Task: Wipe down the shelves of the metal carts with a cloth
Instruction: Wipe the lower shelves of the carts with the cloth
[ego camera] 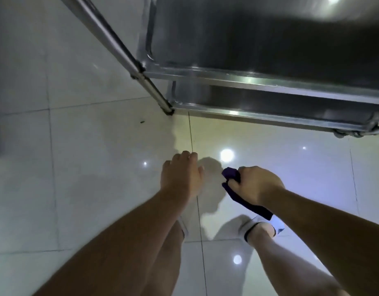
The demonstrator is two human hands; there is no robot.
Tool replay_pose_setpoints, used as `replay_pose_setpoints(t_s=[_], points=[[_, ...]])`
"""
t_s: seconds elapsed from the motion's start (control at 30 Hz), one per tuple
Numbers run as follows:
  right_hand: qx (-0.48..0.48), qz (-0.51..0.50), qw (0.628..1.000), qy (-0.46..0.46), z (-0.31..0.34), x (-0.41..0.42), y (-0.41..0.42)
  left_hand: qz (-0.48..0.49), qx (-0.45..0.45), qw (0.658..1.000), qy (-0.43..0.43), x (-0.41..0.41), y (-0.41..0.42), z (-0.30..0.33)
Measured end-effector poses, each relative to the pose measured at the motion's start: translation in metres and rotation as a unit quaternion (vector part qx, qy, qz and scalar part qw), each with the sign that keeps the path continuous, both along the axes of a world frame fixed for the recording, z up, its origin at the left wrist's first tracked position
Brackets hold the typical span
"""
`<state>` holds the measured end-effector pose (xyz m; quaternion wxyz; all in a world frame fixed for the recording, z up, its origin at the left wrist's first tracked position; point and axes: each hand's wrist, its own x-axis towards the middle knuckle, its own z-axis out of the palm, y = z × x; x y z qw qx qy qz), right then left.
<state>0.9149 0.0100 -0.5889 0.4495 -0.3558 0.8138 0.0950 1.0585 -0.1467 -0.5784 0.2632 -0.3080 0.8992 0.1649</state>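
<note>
A stainless steel cart [269,82] fills the upper right, seen from above, with an upper shelf [259,35] and a lower shelf [269,103] showing beneath its front rim. My right hand [257,184] grips a dark purple cloth [237,193] that hangs down from the fist, in the air below the cart's front edge. My left hand [182,174] hovers beside it over the floor, fingers loosely curled and holding nothing. Neither hand touches the cart.
The cart's slanted corner post [120,52] runs from the top left down to the floor. A caster [342,133] shows at the cart's right end. Glossy white floor tiles [77,167] lie all around. My legs and a white shoe [263,227] are below the hands.
</note>
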Motion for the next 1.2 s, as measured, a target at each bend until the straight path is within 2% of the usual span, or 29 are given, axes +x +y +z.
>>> replay_pose_setpoints(t_s=[0.27, 0.5, 0.67, 0.83, 1.03, 1.2], points=[[-0.007, -0.039, 0.999, 0.01, 0.196, 0.054, -0.085, 0.048, -0.028, 0.998, -0.018, 0.058, -0.078, 0.187], [-0.107, 0.002, 0.993, 0.049, 0.382, 0.087, -0.189, 0.105, -0.047, 0.992, 0.054, 0.102, -0.155, 0.361], [-0.191, 0.009, 0.98, 0.057, 0.488, 0.098, -0.239, 0.157, -0.073, 0.979, 0.112, 0.134, -0.2, 0.454], [-0.257, -0.02, 0.966, 0.031, 0.555, 0.098, -0.289, 0.202, -0.102, 0.962, 0.156, 0.149, -0.236, 0.515], [-0.335, -0.045, 0.941, 0.005, 0.595, 0.084, -0.364, 0.243, -0.161, 0.943, 0.159, 0.145, -0.286, 0.566], [-0.372, -0.028, 0.928, -0.019, 0.623, 0.069, -0.43, 0.289, -0.203, 0.921, 0.163, 0.135, -0.337, 0.603]])
